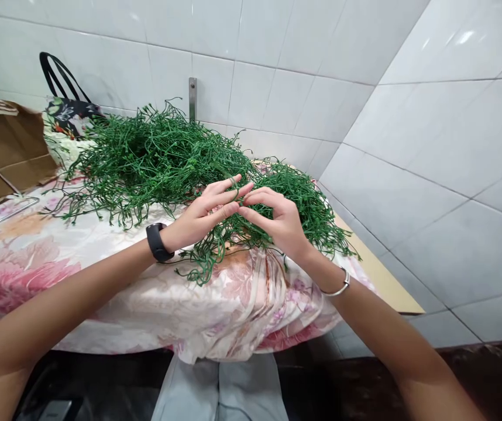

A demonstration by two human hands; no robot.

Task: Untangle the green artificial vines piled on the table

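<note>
Both hands meet over a large tangled heap of thin green stems (158, 152) with small bud-like tips. My left hand (209, 207), with a black band on the wrist, has its fingers stretched forward and a thin green stem between fingers and thumb. Thumb and index finger of my right hand (275, 219) pinch at the same spot, touching the left fingertips; a bit of green shows there. Most of that held stem is hidden by the fingers. Right of the hands lies a second part of the heap (316, 210), and loose stems (207, 257) trail below them.
A floral cloth (114, 292) covers the table and hangs over its front edge. Cardboard (9, 152) and a bent metal rod (9, 216) are at the left. Behind stands a flowered bag (73, 114). White tiled walls (260, 93) close off the back and right.
</note>
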